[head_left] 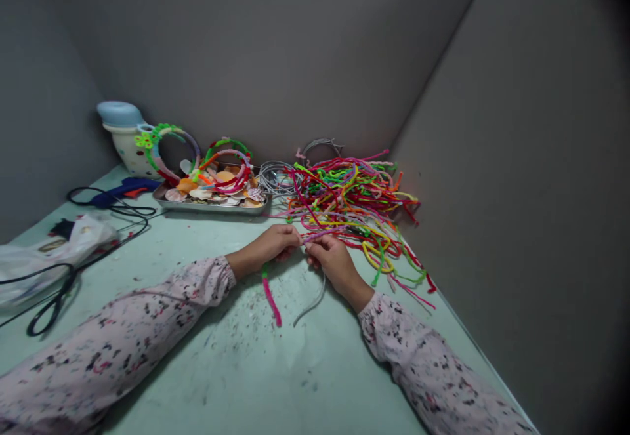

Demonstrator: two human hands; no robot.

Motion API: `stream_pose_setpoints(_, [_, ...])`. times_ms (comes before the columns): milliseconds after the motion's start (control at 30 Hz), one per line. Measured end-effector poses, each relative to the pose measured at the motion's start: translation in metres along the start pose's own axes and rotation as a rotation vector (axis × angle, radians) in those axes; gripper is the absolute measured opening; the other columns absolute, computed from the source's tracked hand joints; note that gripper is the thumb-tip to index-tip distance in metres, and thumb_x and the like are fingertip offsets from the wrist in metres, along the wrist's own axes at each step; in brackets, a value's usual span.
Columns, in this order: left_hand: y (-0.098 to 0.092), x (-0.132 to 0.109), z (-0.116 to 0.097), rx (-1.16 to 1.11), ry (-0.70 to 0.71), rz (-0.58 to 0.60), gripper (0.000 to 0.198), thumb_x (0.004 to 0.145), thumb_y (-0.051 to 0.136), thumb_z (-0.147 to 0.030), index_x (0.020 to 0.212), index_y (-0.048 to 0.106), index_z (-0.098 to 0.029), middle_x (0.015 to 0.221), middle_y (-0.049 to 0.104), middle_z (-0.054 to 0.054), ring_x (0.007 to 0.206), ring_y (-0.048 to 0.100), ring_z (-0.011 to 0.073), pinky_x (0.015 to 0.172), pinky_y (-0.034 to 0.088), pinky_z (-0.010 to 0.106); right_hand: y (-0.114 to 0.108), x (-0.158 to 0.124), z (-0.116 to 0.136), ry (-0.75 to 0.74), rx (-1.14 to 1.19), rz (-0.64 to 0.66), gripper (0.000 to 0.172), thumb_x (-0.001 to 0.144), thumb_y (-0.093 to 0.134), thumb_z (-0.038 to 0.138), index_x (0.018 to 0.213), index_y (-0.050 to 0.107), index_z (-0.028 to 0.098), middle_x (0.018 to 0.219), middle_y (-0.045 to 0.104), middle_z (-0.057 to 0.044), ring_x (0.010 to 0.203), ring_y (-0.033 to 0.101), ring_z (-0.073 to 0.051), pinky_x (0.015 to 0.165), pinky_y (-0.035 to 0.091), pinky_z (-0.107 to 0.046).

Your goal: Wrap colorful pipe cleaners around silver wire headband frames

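sleeves (147, 330), left hand (268, 246) clamped on pink pipe cleaner (270, 294), lengthwise toward camera, right hand (332, 258) clamped on grey wire (312, 302)

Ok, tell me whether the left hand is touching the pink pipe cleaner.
Touching. In the head view the top of the pink pipe cleaner runs under the curled left hand, no gap.

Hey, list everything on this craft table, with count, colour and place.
fuzzy stems: pile, many colours, back right
tray: one, metal, back centre
decorated hoops: several, pink and green, over tray
glue gun: one, blue, left of tray
scissors: one, black, far left
plastic bag: one, white, far left
jar: one, white, back left
pink stem: one, pink, front centre
grey band: one, grey, beside it
left hand: one, pinching pink stem
right hand: one, pinching grey band
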State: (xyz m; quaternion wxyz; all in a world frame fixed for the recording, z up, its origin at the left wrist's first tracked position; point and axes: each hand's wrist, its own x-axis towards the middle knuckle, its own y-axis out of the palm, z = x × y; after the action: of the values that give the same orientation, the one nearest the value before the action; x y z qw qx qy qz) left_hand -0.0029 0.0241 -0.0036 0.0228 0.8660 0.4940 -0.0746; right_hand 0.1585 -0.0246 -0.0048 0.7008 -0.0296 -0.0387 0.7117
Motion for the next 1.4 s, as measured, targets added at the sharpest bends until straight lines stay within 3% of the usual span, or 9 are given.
stream_pose_setpoints(267, [0.0,-0.002,-0.005,0.039,-0.024,0.089,0.014,0.073,0.054,-0.029,0.074,0.054,-0.015,0.05,0.047,-0.005,0.037,0.039,0.0058,0.036,0.031,0.017,0.001,0.001,-0.002,0.016,0.052,0.01,0.016,0.072,0.061,0.028,0.083,0.059,0.016,0.054,0.056,0.005,0.046,0.05,-0.009,0.044,0.038,-0.019])
stream_pose_setpoints(667, [-0.002,-0.002,-0.007,0.026,-0.036,0.094,0.013,0.073,0.053,-0.027,0.079,0.057,-0.015,0.049,0.044,-0.007,0.035,0.034,0.0048,0.033,0.025,0.016,0.001,0.0,-0.001,0.026,0.065,0.014,0.019,0.073,0.062,0.032,0.084,0.058,0.016,0.058,0.057,0.004,0.047,0.053,-0.01,0.042,0.039,-0.02])
stream_pose_setpoints(1167, [-0.007,-0.007,-0.013,0.014,-0.031,0.217,0.013,0.074,0.056,-0.027,0.079,0.057,-0.014,0.049,0.042,-0.006,0.037,0.031,0.0044,0.033,0.02,0.016,0.003,-0.002,-0.007,-0.086,-0.02,-0.026,0.019,0.073,0.063,0.032,0.085,0.06,0.017,0.066,0.06,0.002,0.05,0.051,-0.01,0.047,0.04,-0.023])
stream_pose_setpoints(1400, [-0.006,-0.007,-0.013,0.025,-0.044,0.196,0.012,0.072,0.056,-0.027,0.076,0.056,-0.015,0.048,0.042,-0.007,0.036,0.031,0.0047,0.033,0.02,0.017,-0.001,0.0,-0.004,-0.046,0.025,0.063,0.019,0.072,0.063,0.029,0.086,0.06,0.016,0.061,0.057,0.003,0.05,0.052,-0.011,0.047,0.041,-0.023])
